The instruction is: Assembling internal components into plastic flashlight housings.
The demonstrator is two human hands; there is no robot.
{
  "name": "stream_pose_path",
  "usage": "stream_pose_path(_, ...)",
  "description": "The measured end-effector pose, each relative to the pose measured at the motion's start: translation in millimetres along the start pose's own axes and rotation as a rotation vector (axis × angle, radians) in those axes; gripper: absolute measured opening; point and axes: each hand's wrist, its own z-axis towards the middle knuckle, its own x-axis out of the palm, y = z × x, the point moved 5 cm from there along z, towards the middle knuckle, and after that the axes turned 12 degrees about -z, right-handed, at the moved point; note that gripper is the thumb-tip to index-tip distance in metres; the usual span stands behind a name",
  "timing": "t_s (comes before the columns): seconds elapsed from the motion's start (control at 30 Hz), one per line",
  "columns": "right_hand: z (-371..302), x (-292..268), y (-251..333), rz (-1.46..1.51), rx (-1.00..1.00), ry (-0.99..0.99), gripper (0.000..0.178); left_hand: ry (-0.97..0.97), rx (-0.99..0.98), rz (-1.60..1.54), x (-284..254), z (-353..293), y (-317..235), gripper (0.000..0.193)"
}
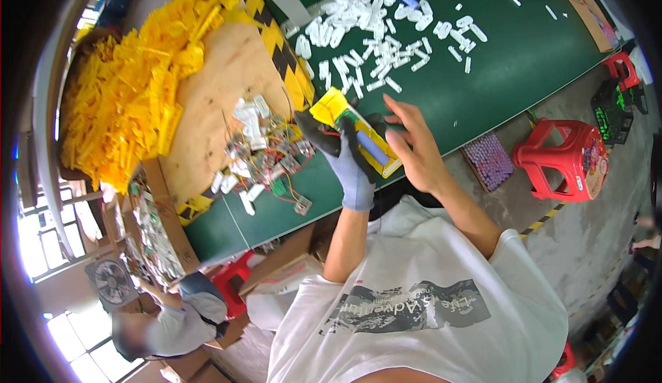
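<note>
My left hand (353,173), in a grey glove with black fingers, grips a yellow plastic case (329,107) above the front edge of the green table (476,100). Inside the case lie a blue-purple cylinder (373,147), which looks like a battery cell, and a strip of green circuit board (353,117). The gloved fingers cover part of the case's middle. My bare right hand (420,152) is just right of the case, fingers apart, with nothing seen in it. Whether its thumb touches the case I cannot tell.
Small white plastic pieces (358,21) spread over the far table. Left of my hands lie wired parts (265,152); beyond, yellow plastic pieces (138,100) heap on a wooden board (217,73). A red stool (562,159) and a box of purple cylinders (488,161) stand right. Another person (183,321) sits lower left.
</note>
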Motion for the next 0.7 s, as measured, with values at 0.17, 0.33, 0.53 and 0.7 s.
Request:
stream_pose_path(0.17,-20,7,3,0.279,0.167,0.111,0.046,0.189,-0.178,-0.287,16,10,-4,0.041)
stream_pose_path(0.33,-20,-1,1,0.586,0.254,0.225,0.036,0.393,-0.239,-0.336,7,16,-1,0.046)
stream_pose_path(0.53,-14,-19,1,0.448,0.172,0.191,0.036,0.341,-0.217,-0.281,8,15,8,0.050)
stream_pose_path(0.7,-11,-16,-5,0.454,0.263,0.233,0.036,0.432,-0.186,-0.207,15,9,8,0.047)
